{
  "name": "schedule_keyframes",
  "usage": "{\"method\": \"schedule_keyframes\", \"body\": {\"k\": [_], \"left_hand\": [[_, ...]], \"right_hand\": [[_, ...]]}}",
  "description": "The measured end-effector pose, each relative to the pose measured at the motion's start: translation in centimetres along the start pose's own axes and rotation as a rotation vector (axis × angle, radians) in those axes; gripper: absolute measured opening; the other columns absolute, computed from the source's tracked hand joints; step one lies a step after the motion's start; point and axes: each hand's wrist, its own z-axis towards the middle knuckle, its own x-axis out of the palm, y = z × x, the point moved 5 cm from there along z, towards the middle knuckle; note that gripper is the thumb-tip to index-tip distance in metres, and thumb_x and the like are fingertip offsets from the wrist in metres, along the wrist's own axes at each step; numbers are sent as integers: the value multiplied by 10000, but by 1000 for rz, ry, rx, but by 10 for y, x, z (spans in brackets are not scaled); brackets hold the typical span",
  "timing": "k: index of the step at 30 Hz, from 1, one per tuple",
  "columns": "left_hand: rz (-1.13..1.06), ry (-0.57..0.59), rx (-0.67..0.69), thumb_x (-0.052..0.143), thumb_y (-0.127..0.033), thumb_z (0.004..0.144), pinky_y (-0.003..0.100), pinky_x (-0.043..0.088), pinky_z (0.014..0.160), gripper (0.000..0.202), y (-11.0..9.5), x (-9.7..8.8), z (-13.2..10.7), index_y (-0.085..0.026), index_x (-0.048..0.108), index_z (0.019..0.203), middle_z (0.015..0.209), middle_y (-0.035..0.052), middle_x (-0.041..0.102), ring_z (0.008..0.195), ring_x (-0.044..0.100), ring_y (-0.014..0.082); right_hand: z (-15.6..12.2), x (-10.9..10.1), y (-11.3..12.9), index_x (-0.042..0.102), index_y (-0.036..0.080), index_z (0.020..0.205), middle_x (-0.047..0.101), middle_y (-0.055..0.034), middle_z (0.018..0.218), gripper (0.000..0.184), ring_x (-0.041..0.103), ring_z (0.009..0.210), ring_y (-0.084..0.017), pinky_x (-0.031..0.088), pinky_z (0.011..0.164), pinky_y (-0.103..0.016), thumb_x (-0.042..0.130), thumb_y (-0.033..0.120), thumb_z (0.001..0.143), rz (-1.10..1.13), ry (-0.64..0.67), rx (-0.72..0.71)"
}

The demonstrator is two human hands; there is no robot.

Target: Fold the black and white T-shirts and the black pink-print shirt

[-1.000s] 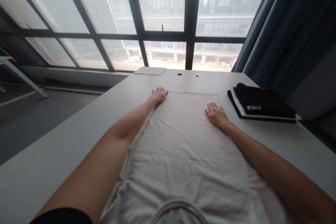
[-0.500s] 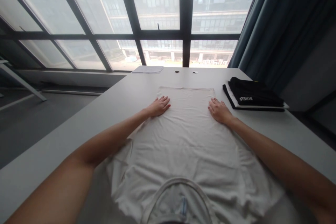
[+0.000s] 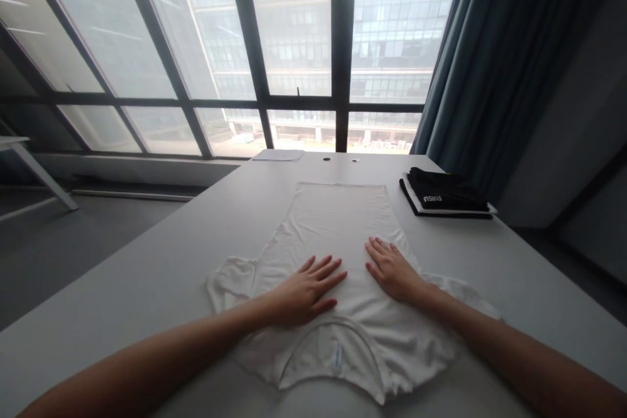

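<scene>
Grip open both sides: L hand (image 3: 306, 290) & R hand (image 3: 392, 271) flat, fingers spread, pressing white tee (image 3: 337, 215) near collar, tee spread mid counter (image 3: 147, 287); risk: uneven palm drag prob bunches fabric, esp. rumpled sleeve (image 3: 230, 277).

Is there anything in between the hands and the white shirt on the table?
No, nothing visible. The left hand and the right hand both lie flat, fingers spread, right on the white T-shirt. The folded black clothes sit apart from it, on the far right side of the table.
</scene>
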Motion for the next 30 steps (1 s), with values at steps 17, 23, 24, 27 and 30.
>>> {"method": "schedule_keyframes", "body": {"k": [17,23,24,27,30], "left_hand": [[178,-78,-396,235,-538,1035,462,144,1231,661,112,-39,24,-185,226,1594,1652,99,176,1535,130,228],[216,-47,-613,211,-508,1033,694,156,1131,691,179,-66,29,-92,213,1585,1633,218,137,1517,140,375],[220,-44,-618,214,-501,1033,704,145,1127,697,182,-68,27,-73,202,1584,1632,227,125,1517,124,383],[231,-44,-541,204,-510,1041,635,80,1178,698,167,-63,20,-92,151,1598,1651,172,75,1537,39,316],[215,-33,-298,203,-556,1043,550,61,1217,690,129,-39,8,-168,141,1610,1658,109,110,1542,48,263]], "right_hand": [[-28,-4,25,381,140,1533,294,-141,1614,574,220,1512,-245,180,1220,-486,343,384,1015,25,-35,-64],[-29,3,16,371,108,1534,294,-141,1614,589,227,1510,-236,177,1227,-458,347,389,1017,43,-22,-38],[-29,3,16,372,108,1533,294,-140,1614,588,226,1510,-237,175,1228,-461,353,388,1016,45,-23,-41],[-29,3,16,379,117,1531,301,-142,1612,579,226,1510,-240,176,1227,-473,358,390,1020,54,-41,-52],[-29,4,15,386,127,1528,307,-144,1609,570,236,1507,-246,189,1224,-482,358,390,1023,55,-57,-64]]}}
